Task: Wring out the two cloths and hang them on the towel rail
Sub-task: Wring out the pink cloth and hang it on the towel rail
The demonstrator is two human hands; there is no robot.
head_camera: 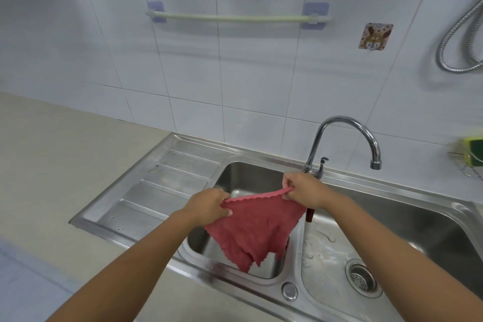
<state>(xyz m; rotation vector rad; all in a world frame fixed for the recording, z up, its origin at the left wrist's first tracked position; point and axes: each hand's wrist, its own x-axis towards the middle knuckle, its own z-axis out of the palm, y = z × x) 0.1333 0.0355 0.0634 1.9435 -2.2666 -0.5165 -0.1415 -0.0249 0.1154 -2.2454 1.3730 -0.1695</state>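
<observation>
A red cloth (257, 227) hangs spread out over the small left sink basin (248, 178). My left hand (209, 206) grips its upper left corner and my right hand (304, 189) pinches its upper right corner, so the top edge is stretched between them. The lower part of the cloth droops into the basin. A pale green towel rail (235, 18) is fixed to the tiled wall above, with nothing on it. A second cloth is not in view.
A chrome tap (347, 138) arches just behind my right hand. The large right basin (418, 238) has a drain strainer (362, 278). A ridged drainboard (156, 191) lies to the left, a beige counter (52, 165) beyond it. A shower hose (454, 42), wall hook (375, 35) and sponge rack (470, 157) are at right.
</observation>
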